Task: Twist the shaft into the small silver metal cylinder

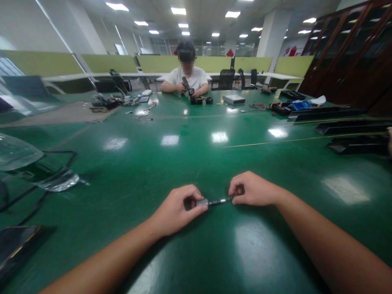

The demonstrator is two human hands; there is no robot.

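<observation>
Low over the green table (pixel 190 163), my two hands meet around a small slim tool-like piece. My left hand (pixel 177 208) is closed, thumb and fingers pinching its short grey cylinder (pixel 202 202). From that cylinder a thin shaft (pixel 218 201), dark with a bright band, points right. At its far end my right hand (pixel 255 190) is closed on a small dark ridged piece (pixel 231 198), mostly covered by the fingertips. Whether the ridged piece is joined to the shaft or only touches it, I cannot tell.
A clear plastic bottle (pixel 30 163) lies at left, with black cable and a dark flat device (pixel 16 245) nearer me. Long black trays (pixel 358 143) and a thin rod (pixel 275 141) lie right. Opposite, a person (pixel 190 77) holds a dark tool among black parts.
</observation>
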